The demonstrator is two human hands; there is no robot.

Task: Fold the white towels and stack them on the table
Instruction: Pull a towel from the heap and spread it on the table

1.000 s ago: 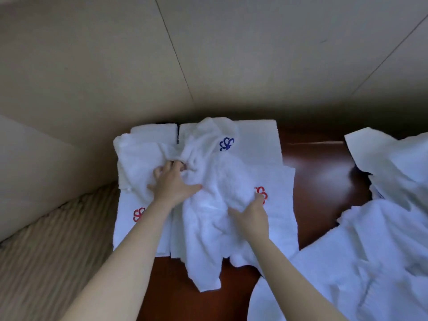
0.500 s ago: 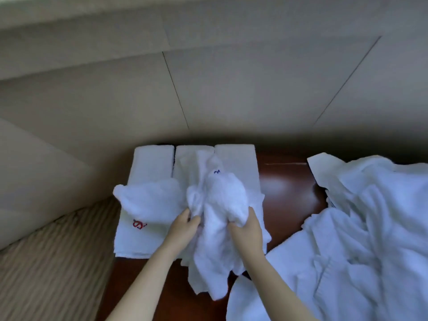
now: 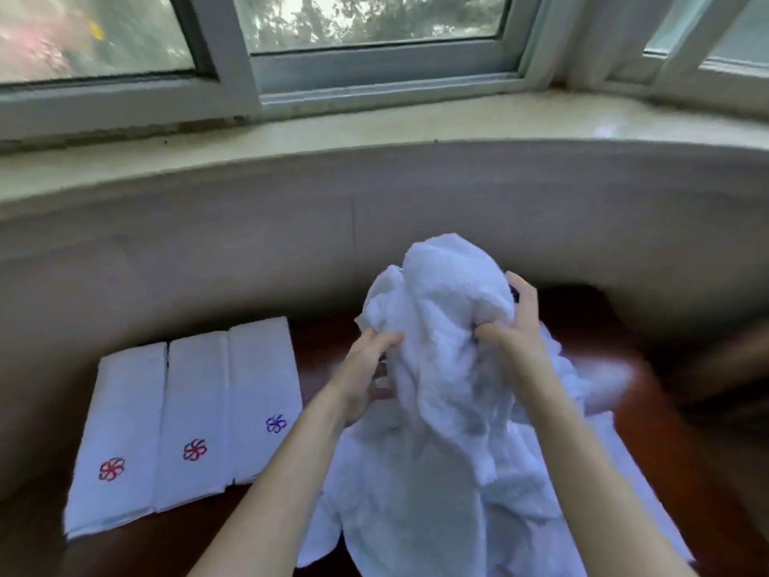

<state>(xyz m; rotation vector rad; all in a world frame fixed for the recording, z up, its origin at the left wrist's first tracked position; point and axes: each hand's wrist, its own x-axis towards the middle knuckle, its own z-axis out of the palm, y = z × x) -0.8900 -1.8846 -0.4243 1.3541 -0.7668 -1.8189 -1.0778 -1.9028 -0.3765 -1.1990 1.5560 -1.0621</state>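
A crumpled white towel (image 3: 441,326) is lifted in front of me above the dark wooden table (image 3: 320,347). My right hand (image 3: 514,331) grips its upper right side with curled fingers. My left hand (image 3: 362,368) touches its left side, fingers loosely bent; the grip there is partly hidden. Three folded white towels lie side by side at the left: two with red flower marks (image 3: 120,431) (image 3: 195,414) and one with a blue mark (image 3: 262,397). More unfolded white towels (image 3: 416,514) lie heaped under my arms.
A beige wall (image 3: 249,260) rises behind the table, topped by a pale window sill (image 3: 374,127) and grey window frames (image 3: 374,64). A blurred brown shape (image 3: 728,360) sits at the right edge.
The crumpled towel has been lifted off the folded towels and carried to the right. The view has tilted upward, so the window now shows, and all three folded towels lie uncovered.
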